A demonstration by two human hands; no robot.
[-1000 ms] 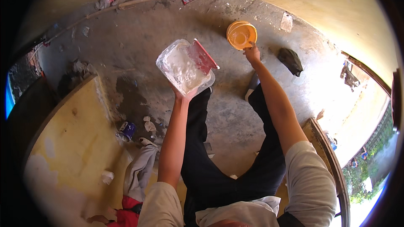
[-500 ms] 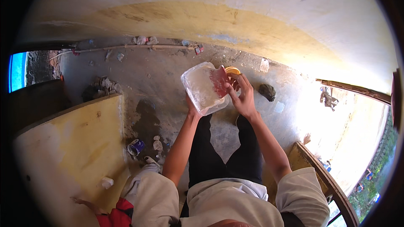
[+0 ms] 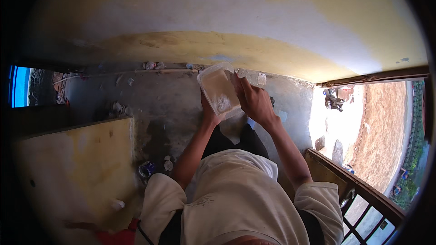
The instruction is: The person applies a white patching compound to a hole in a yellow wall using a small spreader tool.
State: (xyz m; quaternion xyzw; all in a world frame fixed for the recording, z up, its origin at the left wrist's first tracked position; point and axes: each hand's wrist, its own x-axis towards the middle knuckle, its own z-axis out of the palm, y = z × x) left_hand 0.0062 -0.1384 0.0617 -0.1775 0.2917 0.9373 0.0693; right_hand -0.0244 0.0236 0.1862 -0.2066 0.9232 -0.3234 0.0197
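Note:
My left hand (image 3: 210,111) holds a clear plastic tub (image 3: 205,91) from beneath and its left side, the fingers mostly hidden behind it. A thin coat of white paste (image 3: 222,103) covers the tub's bottom, with a thicker blob towards its near end. At the tub's right rim, my right hand (image 3: 258,103) is closed on a dark red flat scraper (image 3: 236,83). Only a narrow strip of the scraper shows, nearly edge-on; the fingers and the tub's wall hide the rest.
Ahead stands a yellow wall (image 3: 181,45) with a broad whitish patch. A low yellow partition (image 3: 81,154) is at left. Litter and a pole (image 3: 175,71) lie along the wall's foot. A blue can (image 3: 146,169) is on the floor at left. At right are a wooden-framed opening and railing (image 3: 354,181).
My right hand has turned over, back of the hand now upward, and the scraper has gone from lying flat over the tub to nearly edge-on at its right rim. The view has tilted up towards the wall.

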